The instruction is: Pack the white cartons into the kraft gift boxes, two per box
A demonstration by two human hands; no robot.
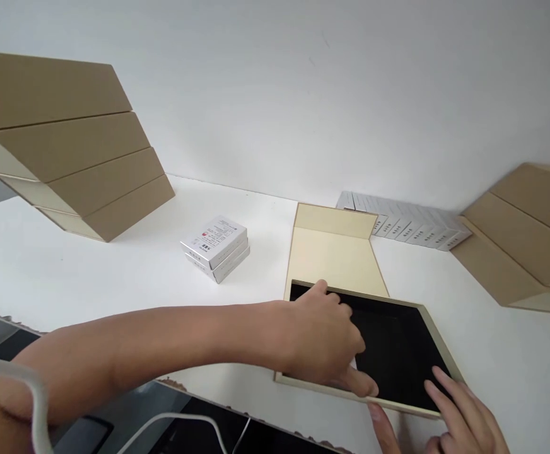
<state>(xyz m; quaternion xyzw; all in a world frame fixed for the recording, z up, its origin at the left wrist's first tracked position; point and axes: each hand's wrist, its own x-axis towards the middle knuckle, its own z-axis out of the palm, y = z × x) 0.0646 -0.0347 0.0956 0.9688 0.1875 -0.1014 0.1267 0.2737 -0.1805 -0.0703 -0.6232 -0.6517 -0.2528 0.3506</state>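
Note:
A cream-coloured box (429, 331) with a black inside lies on the white table, its hinged lid (332, 252) folded open toward the wall. My left hand (325, 337) reaches into the left part of this box, fingers bent downward, thumb near the front wall. A sliver of a white box (353, 364) shows between thumb and fingers; the hand hides the rest. At the box's front right corner is my right hand (459, 413), fingers spread, two fingertips over the right side and the thumb by the front wall.
Two small white boxes (216, 246) are stacked left of the lid. More white boxes (407, 221) stand in a row along the wall. Brown boxes are piled at the left (67, 126) and right (525, 239). A white cable (175, 416) hangs below the table's rough front edge.

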